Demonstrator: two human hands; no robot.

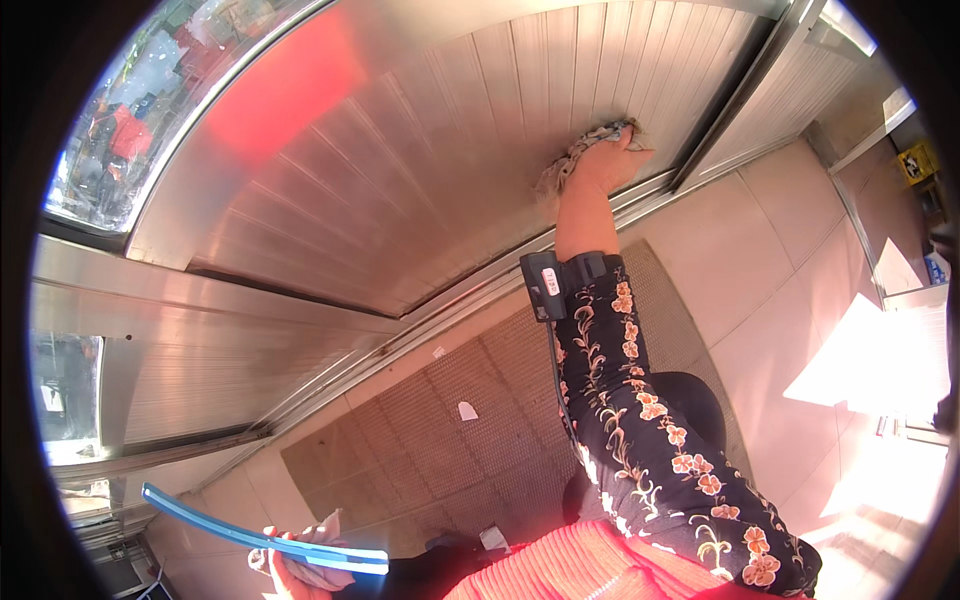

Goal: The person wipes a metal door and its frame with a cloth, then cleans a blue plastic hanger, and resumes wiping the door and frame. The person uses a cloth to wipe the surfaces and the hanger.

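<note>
My right hand (606, 166) presses a crumpled patterned cloth (570, 163) flat against the ribbed metal panel (450, 142) of a door, low down near its bottom rail. My left hand (289, 579), at the lower left, grips a long, narrow blue bar-like tool (247, 531) together with a pale crumpled cloth (330, 529). Part of that hand is hidden behind the tool and cut off by the picture's edge. The tool slants up to the left, apart from the door.
Below the door runs a metal sill track (465, 276). A brown textured mat (420, 405) covers the floor tiles (780, 300), with a white paper scrap (467, 410) on it. A glass pane (142, 120) fills the upper left. A black device (544, 286) with a cable sits on my right forearm.
</note>
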